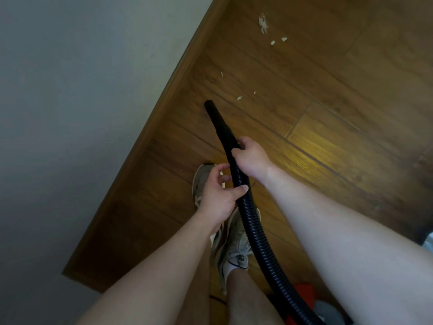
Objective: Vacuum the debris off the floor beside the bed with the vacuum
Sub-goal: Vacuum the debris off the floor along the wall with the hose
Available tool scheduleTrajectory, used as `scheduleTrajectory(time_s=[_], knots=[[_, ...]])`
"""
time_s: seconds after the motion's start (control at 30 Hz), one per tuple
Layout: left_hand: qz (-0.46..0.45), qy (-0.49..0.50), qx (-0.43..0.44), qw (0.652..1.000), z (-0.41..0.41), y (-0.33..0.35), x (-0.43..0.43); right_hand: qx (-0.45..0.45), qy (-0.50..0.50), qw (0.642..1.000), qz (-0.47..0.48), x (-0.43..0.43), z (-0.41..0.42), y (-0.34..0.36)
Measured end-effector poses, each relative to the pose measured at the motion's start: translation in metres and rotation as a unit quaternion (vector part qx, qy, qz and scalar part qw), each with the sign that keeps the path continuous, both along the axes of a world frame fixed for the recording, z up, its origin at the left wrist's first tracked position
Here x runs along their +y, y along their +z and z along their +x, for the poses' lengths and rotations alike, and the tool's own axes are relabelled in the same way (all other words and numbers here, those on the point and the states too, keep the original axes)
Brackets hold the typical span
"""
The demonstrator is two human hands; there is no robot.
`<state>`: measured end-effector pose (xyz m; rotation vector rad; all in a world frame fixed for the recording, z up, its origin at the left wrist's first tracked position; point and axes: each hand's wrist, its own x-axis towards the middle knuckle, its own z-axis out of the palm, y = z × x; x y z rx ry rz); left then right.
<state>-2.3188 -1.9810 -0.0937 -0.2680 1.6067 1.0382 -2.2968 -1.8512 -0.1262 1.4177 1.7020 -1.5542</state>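
The right hand [251, 158] wraps its fingers [235, 151] round the black ribbed plastic vacuum hose [251, 226]. Just behind them, the left hand [219, 195] pinches the same hose between its thumb and curled fingers. The smooth black nozzle [212, 111] juts out ahead of the right fingers, low over the brown wooden plank floor [328, 137]. White scraps of debris [263, 24] lie well beyond the nozzle. A beige sneaker [202, 178] shows beneath the left fingers.

Home bedroom: bed [70, 95], wooden floor [328, 118]
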Motion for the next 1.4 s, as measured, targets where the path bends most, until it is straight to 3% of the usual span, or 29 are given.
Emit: scheduleTrajectory(time_s=[0.27,0.7,1.4], knots=[[-0.001,-0.026,0.013,1.000,-0.023,-0.007,0.009,-0.002,-0.057,0.998,0.003,0.004,-0.019,-0.003],[0.013,-0.068,-0.071,0.995,0.005,0.015,0.041,-0.013,-0.116,0.993,0.022,0.026,0.037,-0.002],[0.000,-0.087,-0.032,0.996,0.036,0.011,0.101,0.026,-0.167,0.986,0.001,0.084,0.075,-0.011]])
